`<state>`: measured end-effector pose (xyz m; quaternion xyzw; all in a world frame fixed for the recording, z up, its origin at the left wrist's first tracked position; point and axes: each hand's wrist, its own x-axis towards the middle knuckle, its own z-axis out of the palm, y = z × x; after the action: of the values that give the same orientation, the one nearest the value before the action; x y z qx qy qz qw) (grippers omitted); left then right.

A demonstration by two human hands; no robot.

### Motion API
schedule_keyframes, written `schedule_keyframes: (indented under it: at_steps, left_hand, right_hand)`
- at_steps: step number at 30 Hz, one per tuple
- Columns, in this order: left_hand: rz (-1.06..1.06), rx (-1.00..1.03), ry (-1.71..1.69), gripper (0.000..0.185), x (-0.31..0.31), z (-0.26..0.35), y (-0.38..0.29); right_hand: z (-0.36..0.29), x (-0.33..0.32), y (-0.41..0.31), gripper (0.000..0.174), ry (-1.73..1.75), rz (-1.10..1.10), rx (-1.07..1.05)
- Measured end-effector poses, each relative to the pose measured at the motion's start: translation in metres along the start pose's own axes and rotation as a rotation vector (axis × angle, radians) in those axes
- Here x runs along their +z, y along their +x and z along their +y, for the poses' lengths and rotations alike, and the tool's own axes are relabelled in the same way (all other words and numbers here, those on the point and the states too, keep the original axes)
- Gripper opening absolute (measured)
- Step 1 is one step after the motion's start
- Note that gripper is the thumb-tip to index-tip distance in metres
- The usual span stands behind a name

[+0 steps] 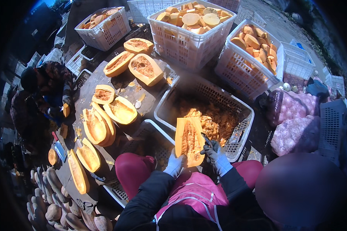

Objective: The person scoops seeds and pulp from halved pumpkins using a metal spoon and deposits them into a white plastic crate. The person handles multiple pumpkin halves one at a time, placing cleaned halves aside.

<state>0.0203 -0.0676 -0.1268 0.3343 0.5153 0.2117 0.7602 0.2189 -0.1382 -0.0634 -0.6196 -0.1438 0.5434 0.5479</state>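
Observation:
My left hand [175,162], in a pale work glove, grips the lower left edge of a halved pumpkin piece [188,141] with stringy pulp and seeds in its hollow. On the other side, my gloved right hand [215,156] is closed around a dark-handled tool [207,140], held beside the pumpkin's right edge. The tool's working end is too small to make out. Just beyond the pumpkin, a plastic crate [245,130] holds a heap of scooped pulp and seeds [211,121]. The pumpkin's upper end overlaps the crate's near rim in the picture.
Halved pumpkins [146,69] lie on a board [104,68] at the left, some hollowed [121,111], near a cleaver [60,150]. Crates of cut pumpkin [185,47] stand behind. Whole pumpkins [53,212] fill the lower left; net sacks [295,135] lie right. Another person [43,95] handles pumpkin.

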Motion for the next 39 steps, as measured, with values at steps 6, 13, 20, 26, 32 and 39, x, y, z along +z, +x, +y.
schedule_keyframes:
  at_steps: [6,13,20,26,32,39]
  left_hand:
    - [-0.050,0.002,-0.023,0.058,0.002,-0.002,-0.002]
    - [-0.136,-0.155,-0.571,0.042,0.011,-0.005,0.023]
    - [0.118,-0.054,-0.053,0.041,0.021,0.035,0.031]
    - [0.084,0.031,0.039,0.042,0.007,0.044,0.046]
    - [0.099,-0.007,0.100,0.042,0.019,0.060,0.039]
    - [0.150,0.093,0.137,0.036,0.025,0.057,0.043]
  right_hand:
    - [0.016,0.024,-0.003,0.061,-0.376,0.087,-0.115]
    - [0.024,0.012,0.007,0.073,-0.457,0.020,-0.058]
    - [0.035,0.001,0.010,0.057,-0.732,0.009,-0.046]
    - [0.003,0.023,-0.011,0.058,-0.971,0.016,-0.163]
    - [0.007,0.049,-0.027,0.059,-1.081,0.059,-0.131]
    - [0.002,0.058,-0.027,0.056,-1.147,-0.002,-0.068]
